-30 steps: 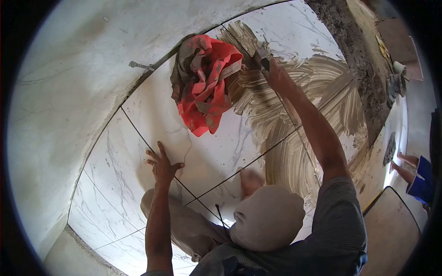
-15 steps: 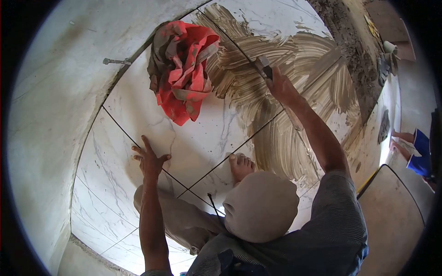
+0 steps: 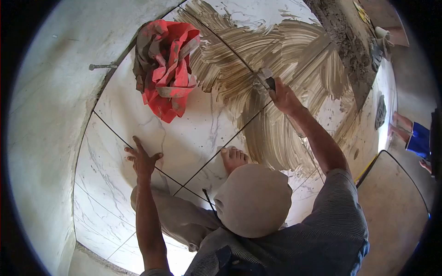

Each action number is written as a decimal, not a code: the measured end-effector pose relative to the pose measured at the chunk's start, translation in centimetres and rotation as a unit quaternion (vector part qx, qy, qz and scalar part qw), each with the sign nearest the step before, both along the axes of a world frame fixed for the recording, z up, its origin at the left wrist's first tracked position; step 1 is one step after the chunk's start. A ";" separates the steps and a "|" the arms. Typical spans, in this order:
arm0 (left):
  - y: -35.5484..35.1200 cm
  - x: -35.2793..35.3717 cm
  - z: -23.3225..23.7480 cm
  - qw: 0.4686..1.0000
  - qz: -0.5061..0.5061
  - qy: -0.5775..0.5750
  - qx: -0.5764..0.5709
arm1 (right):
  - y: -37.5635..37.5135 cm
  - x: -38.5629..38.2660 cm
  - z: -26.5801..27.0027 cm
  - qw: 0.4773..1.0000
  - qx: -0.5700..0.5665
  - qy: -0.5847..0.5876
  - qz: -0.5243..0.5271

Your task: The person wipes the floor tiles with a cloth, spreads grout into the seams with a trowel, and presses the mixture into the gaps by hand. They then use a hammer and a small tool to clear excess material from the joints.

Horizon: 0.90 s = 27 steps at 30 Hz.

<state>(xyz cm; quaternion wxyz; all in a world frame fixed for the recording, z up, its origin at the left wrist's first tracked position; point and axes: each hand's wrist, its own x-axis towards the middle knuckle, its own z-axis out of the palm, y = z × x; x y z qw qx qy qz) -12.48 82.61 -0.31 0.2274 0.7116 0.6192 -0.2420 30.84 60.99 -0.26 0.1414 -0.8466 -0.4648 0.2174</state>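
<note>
My right hand (image 3: 286, 97) is closed around the black handle of a putty knife (image 3: 263, 79). Its blade, smeared with grey paste, meets the dark joint between two tiles. Brown-grey grout (image 3: 262, 133) lies in curved streaks over the white marbled tiles around it. My left hand (image 3: 143, 158) rests with fingers spread on a white tile (image 3: 184, 138), beside another dark joint. A crumpled red cloth (image 3: 168, 69), stained with grey, lies on the tiles beyond my left hand.
A bare foot (image 3: 233, 158) stands on the tile between my hands. A plastered wall (image 3: 55, 92) runs along the left, with a bolt-like metal piece (image 3: 102, 66) by it. Rough mortar (image 3: 338, 46) borders the tiles at right. Another person's blue clothing (image 3: 418, 139) shows far right.
The putty knife has slid along the dark joint toward my body, and its blade now sits at a different angle. The whole view has shifted slightly. My left hand stays on the tile.
</note>
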 end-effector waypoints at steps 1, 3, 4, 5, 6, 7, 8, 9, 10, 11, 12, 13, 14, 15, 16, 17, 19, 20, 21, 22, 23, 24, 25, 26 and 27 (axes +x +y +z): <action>-0.1 -0.2 -0.2 1.000 -0.003 -0.008 0.009 | -0.6 -0.1 0.0 1.000 -0.002 0.000 -0.001; -0.1 -0.2 -0.2 1.000 0.001 -0.003 0.002 | -1.7 -0.2 0.2 0.999 0.028 0.022 0.011; 0.0 -0.1 -0.1 1.000 0.004 0.002 -0.004 | -2.0 -0.3 0.3 0.999 0.027 0.021 0.009; 0.0 -0.1 0.0 1.000 0.003 0.002 -0.006 | -2.4 -0.4 0.4 1.000 0.015 0.022 0.003; 0.0 0.0 0.0 1.000 0.004 0.001 -0.007 | -2.7 -0.5 0.5 1.000 0.003 0.023 -0.004; 0.0 -0.1 0.0 1.000 0.004 0.000 -0.009 | -3.0 -0.6 0.7 1.000 0.002 0.023 -0.006; -0.1 -0.2 -0.1 1.000 0.003 0.000 -0.011 | -3.3 -0.6 0.9 0.999 -0.024 0.029 -0.022; 0.0 -0.2 -0.2 1.000 0.003 -0.002 -0.008 | -3.6 -0.6 1.1 0.997 -0.049 0.034 -0.037; -0.1 -0.2 -0.2 1.000 0.003 -0.004 -0.005 | -3.7 -0.6 1.2 0.997 -0.051 0.033 -0.038; -0.1 -0.1 -0.2 1.000 0.002 -0.004 -0.007 | -3.9 -0.6 1.3 0.999 -0.038 0.015 -0.024; -0.1 0.0 0.0 1.000 0.000 0.001 -0.007 | -4.1 -0.8 1.5 1.000 -0.025 -0.004 -0.011; -0.1 0.1 0.2 1.000 -0.002 0.006 -0.007 | -4.2 -1.0 1.8 1.000 -0.026 -0.003 -0.012; -0.1 0.1 0.1 1.000 -0.002 0.006 -0.008 | -4.3 -1.2 2.3 0.999 -0.046 0.010 -0.025; -0.1 0.0 0.0 1.000 -0.002 0.006 -0.008 | -4.3 -1.2 2.6 0.997 -0.066 0.023 -0.038; -0.1 0.0 0.0 1.000 -0.001 0.005 -0.007 | -4.5 -1.1 2.4 0.997 -0.067 0.022 -0.039; -0.1 0.0 -0.1 1.000 -0.003 0.005 -0.007 | -4.9 -1.1 2.1 0.996 -0.070 0.031 -0.045; -0.1 0.0 -0.1 1.000 -0.002 0.011 -0.008 | -5.4 -1.0 1.9 0.995 -0.073 0.040 -0.052; -0.1 0.0 -0.1 1.000 -0.003 0.011 -0.009 | -5.7 -1.1 1.9 0.994 -0.086 0.042 -0.060; -0.1 -0.1 -0.1 1.000 -0.002 0.011 -0.011 | -5.9 -1.2 2.0 0.992 -0.099 0.044 -0.067; 0.0 0.0 -0.1 1.000 0.000 0.010 -0.012 | -6.2 -1.2 1.9 0.992 -0.098 0.044 -0.068; 0.0 0.0 -0.2 1.000 -0.001 0.009 -0.011 | -6.4 -1.2 1.8 0.993 -0.088 0.040 -0.064; 0.0 0.0 -0.2 1.000 -0.001 0.009 -0.011 | -6.7 -1.3 1.6 0.995 -0.077 0.037 -0.060; 0.0 0.0 -0.2 1.000 0.000 0.010 -0.011 | -6.9 -1.3 1.3 0.995 -0.077 0.037 -0.060; 0.0 0.0 -0.2 1.000 0.000 0.011 -0.011 | -7.1 -1.4 1.1 0.996 -0.076 0.012 -0.049; 0.0 0.2 0.0 1.000 0.001 0.014 -0.013 | -7.3 -1.5 0.9 0.996 -0.074 -0.013 -0.037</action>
